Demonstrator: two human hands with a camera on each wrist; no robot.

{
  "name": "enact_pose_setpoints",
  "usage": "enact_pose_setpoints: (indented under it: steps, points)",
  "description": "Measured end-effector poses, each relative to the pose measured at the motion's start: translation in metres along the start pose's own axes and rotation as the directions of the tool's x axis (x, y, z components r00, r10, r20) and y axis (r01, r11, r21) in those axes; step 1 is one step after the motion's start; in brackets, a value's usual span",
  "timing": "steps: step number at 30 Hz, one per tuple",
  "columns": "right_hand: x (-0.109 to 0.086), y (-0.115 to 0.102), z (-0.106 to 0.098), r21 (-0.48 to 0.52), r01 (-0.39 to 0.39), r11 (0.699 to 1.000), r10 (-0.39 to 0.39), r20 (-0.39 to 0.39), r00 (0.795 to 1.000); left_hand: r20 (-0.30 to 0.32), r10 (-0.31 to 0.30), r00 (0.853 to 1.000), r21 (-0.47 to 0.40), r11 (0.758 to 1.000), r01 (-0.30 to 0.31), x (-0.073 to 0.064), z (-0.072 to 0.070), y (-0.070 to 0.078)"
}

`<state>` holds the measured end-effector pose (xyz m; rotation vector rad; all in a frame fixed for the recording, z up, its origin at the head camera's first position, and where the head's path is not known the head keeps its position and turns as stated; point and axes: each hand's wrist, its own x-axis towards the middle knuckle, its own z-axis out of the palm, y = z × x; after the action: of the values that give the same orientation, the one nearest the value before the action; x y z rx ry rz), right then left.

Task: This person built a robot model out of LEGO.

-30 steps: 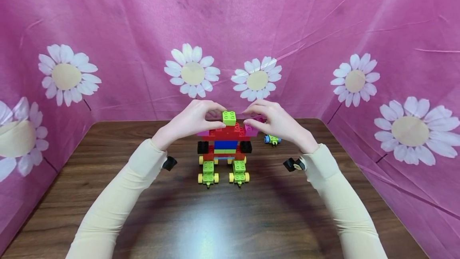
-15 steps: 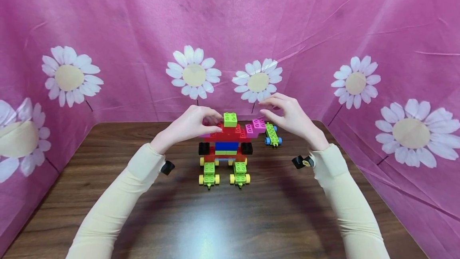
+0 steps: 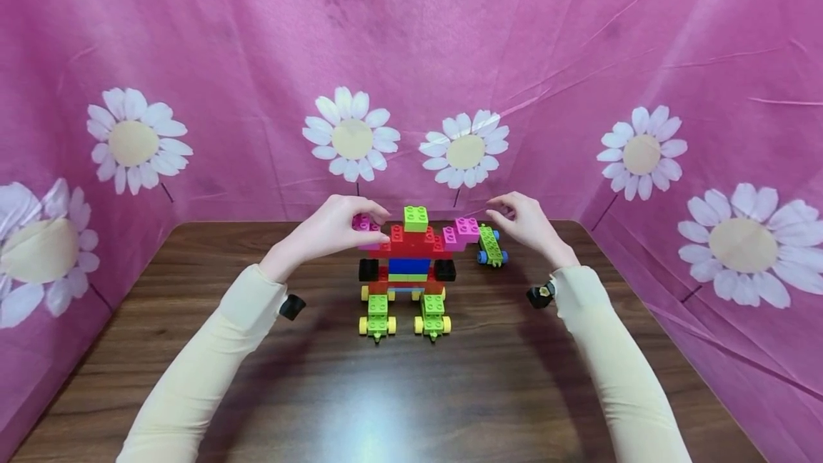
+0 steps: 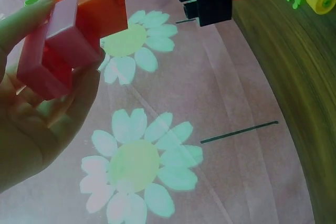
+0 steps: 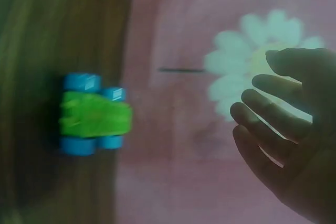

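A toy-brick figure [image 3: 410, 245] stands upright on the wooden table, with a lime brick [image 3: 416, 218] on top and a blue middle. My left hand [image 3: 328, 226] holds the stepped pink bricks [image 4: 73, 35] at the figure's left side, thumb in front and fingers behind. In the left wrist view the thumb reaches the orange-looking brick [image 4: 97, 9] beside them. My right hand [image 3: 527, 223] is raised apart from the figure, fingers loosely bent, with nothing in it. It is nearest the green wheeled base [image 3: 491, 246] and the right pink bricks [image 3: 463, 229].
The green base with blue wheels [image 5: 80, 145] sits behind and right of the figure. Black bricks [image 3: 444, 270] stick out at its sides, and green feet with yellow wheels [image 3: 433, 320] point forward. A pink cloth with daisies [image 3: 411, 34] hangs round the table [image 3: 270, 406].
Both hands have parted from beside the top lime brick. My right hand has drawn away rightward, uncovering the pink bricks and wheeled base; my left has shifted left to the pink bricks there.
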<state>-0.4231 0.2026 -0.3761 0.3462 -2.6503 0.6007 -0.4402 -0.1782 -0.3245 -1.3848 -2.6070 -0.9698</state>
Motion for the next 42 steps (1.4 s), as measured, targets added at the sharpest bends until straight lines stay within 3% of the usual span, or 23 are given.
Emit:
enact_pose_setpoints:
  steps: [7, 14, 22, 32, 39, 42]
  points:
    - [-0.005, 0.029, 0.026, -0.084, -0.134, 0.987, 0.142, 0.096, 0.985, -0.014, -0.011, 1.000, -0.032, 0.999, 0.010, -0.005, 0.002, -0.003]
    - [-0.011, 0.046, 0.045, -0.144, -0.317, 0.937, 0.342, 0.210, 0.916, -0.028, -0.028, 0.999, -0.024, 0.999, 0.028, -0.012, 0.003, -0.007]
    - [-0.015, 0.049, 0.055, -0.210, -0.391, 0.896, 0.436, 0.251, 0.864, -0.049, -0.042, 0.998, -0.014, 0.999, 0.041, -0.016, 0.003, -0.010]
    - [-0.011, 0.045, 0.058, -0.262, -0.435, 0.862, 0.496, 0.249, 0.832, -0.026, -0.074, 0.997, -0.035, 0.997, 0.073, -0.017, 0.003, -0.011]
    - [-0.010, 0.042, 0.056, -0.278, -0.392, 0.877, 0.468, 0.307, 0.829, -0.018, -0.097, 0.995, -0.033, 0.995, 0.096, -0.019, 0.001, -0.010]
    - [-0.010, 0.042, 0.054, -0.278, -0.365, 0.888, 0.444, 0.315, 0.839, -0.024, -0.093, 0.995, -0.031, 0.995, 0.093, -0.021, 0.001, -0.012]
